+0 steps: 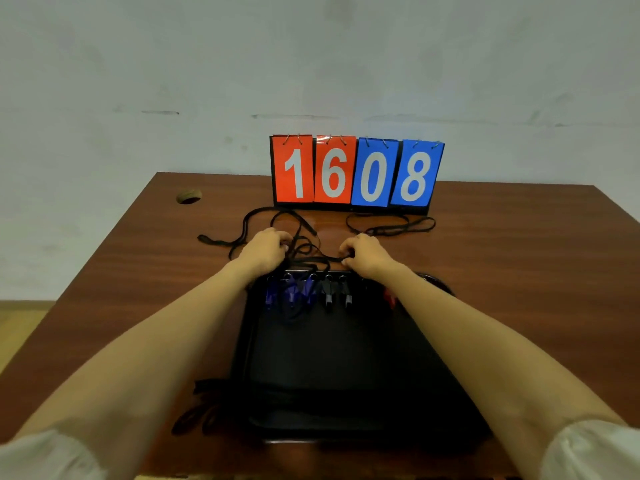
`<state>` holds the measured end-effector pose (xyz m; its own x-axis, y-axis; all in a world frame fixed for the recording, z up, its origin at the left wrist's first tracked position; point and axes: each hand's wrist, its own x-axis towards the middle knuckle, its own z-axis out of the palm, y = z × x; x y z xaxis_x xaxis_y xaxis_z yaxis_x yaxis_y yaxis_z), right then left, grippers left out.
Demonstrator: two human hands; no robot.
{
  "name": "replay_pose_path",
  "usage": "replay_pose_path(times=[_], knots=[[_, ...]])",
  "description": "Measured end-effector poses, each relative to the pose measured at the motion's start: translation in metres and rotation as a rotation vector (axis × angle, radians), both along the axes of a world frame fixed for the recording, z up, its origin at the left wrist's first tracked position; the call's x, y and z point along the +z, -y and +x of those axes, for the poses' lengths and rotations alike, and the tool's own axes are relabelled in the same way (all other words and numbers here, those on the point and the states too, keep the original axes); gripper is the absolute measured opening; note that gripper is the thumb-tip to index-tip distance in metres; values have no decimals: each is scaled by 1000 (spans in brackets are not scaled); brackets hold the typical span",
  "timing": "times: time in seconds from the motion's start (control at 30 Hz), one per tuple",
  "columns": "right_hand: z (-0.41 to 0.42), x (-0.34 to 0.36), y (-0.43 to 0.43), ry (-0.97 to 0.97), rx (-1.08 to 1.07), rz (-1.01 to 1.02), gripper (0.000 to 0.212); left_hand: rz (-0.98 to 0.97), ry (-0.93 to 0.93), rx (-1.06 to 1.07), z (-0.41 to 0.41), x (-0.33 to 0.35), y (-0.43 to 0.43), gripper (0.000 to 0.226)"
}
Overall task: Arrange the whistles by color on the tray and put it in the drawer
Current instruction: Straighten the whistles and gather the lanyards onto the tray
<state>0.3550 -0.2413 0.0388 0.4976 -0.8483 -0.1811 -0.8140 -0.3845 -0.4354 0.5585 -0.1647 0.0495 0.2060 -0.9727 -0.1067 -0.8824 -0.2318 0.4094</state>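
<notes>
Whistles [309, 292] sit in a row along the far edge of the black tray [329, 358]. Three blue whistles [291, 296] are on the left, two black whistles [337, 294] are beside them, and a red whistle [391, 299] is half hidden by the right forearm [450, 323]. Their black lanyards [263, 218] trail over the tray's far rim and lie looped and crossed on the surface [519, 258].

The likely trouble is that tangle. A tug on one cord could drag a neighbouring whistle out of its colour group or off the tray. Cords left hanging over the rim could also snag when the tray goes into the drawer, which is not in view.

The row lies just on the near side of both hands. The left hand [265, 249] has its fingers curled into the cords just past the blue whistles. The right hand [365, 252] pinches a cord just past the black ones. Behind stands a flip scoreboard [356, 171] reading 1608.
</notes>
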Motion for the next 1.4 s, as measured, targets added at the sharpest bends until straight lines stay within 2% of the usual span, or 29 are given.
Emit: replay_pose_path(times=[0.07, 0.2, 0.3, 0.4, 0.5, 0.57, 0.7, 0.8, 0.93, 1.07, 1.17, 1.27, 1.4], knots=[[1, -6, 5, -22, -5, -49, 9, 39, 12, 0, 4, -7, 4, 36], [2, -3, 7, -65, -53, -143, 14, 40, 23, 43, 16, -19, 4, 38], [-2, 16, 5, 166, -120, -203, 12, 23, 25, 133, 13, -13, 2, 35], [-9, 48, -5, 399, -47, -219, 9, -125, -19, 168, -3, 6, 0, 33], [-13, 86, -21, 498, 91, -238, 10, -331, -197, 29, -35, 44, -5, 38], [-13, 110, -31, 550, 141, -239, 11, -401, -265, -88, -59, 75, -11, 42], [-21, 153, -50, 640, 142, -284, 12, -462, -313, -90, -82, 119, -19, 30], [-39, 181, -56, 588, 128, -360, 14, -572, -310, 5, -79, 147, -29, 22], [-65, 200, -49, 195, 101, -498, 26, -689, -277, 38, -71, 183, -47, 20], [-80, 206, -43, 40, 18, -570, 27, -713, -156, 11, -75, 208, -58, 23], [-86, 207, -44, 3, -18, -613, 27, -675, -100, 1, -78, 210, -59, 26], [-94, 209, -46, 55, -61, -622, 27, -595, -91, -53, -79, 206, -65, 29], [-114, 210, -45, 131, -62, -504, 23, -589, -289, -26, -77, 198, -71, 28]])
